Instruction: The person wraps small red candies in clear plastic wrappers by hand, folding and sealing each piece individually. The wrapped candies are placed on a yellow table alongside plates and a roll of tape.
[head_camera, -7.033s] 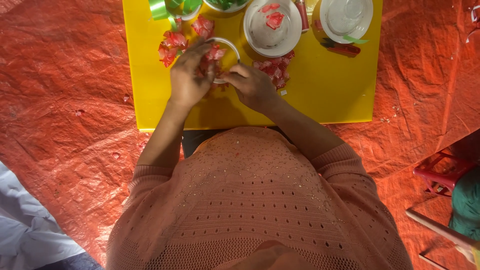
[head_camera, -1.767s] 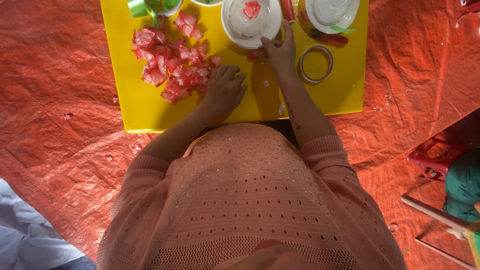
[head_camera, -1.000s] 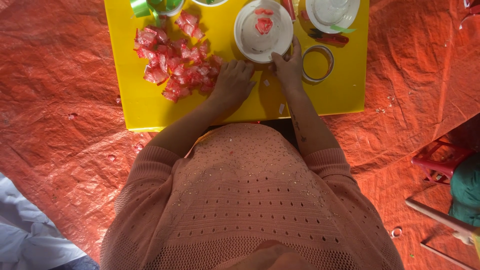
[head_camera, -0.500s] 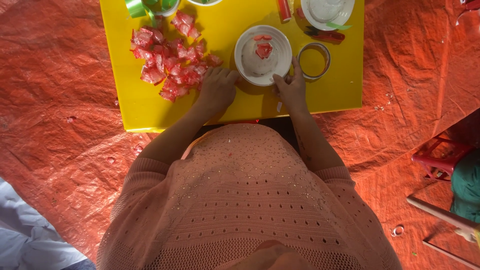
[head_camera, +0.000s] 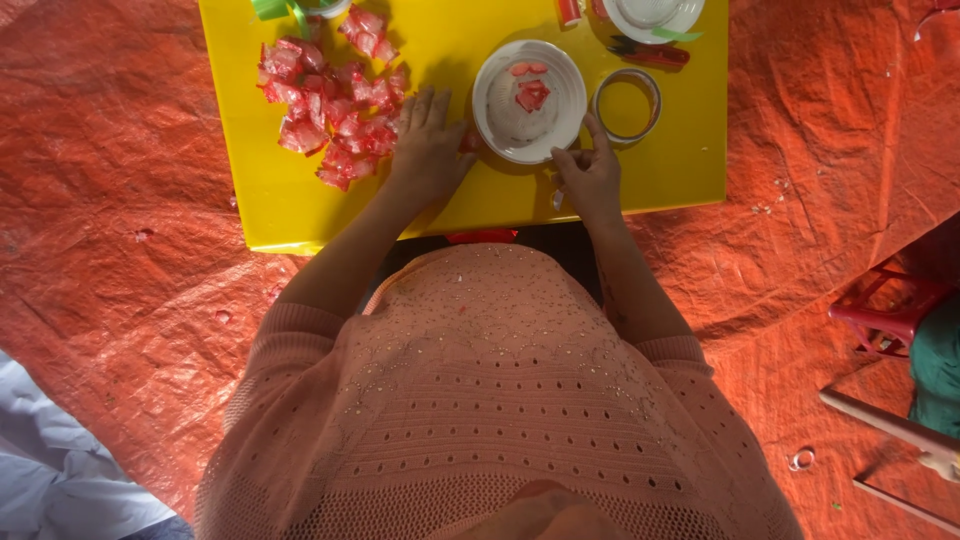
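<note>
A low yellow table (head_camera: 300, 205) stands in front of me. My left hand (head_camera: 428, 145) lies flat on it, fingers spread, touching the near edge of a heap of small red-and-clear wrapped pieces (head_camera: 330, 115). My right hand (head_camera: 590, 175) rests at the near right rim of a white bowl (head_camera: 530, 100), fingers loosely curled; I cannot tell if something small is pinched in it. A few red pieces lie inside the bowl. A tape ring (head_camera: 627, 105) lies just right of the bowl.
A second white bowl (head_camera: 652, 15) and a dark tool (head_camera: 650, 52) sit at the far right of the table. Green strips (head_camera: 275, 8) lie at the far left. An orange tarp (head_camera: 120, 200) covers the floor. A red stool (head_camera: 890, 305) stands at the right.
The white bowl has been drawn nearer to me, beside the tape ring. My right hand came back from the far bowl to the near rim. My left hand stayed by the heap.
</note>
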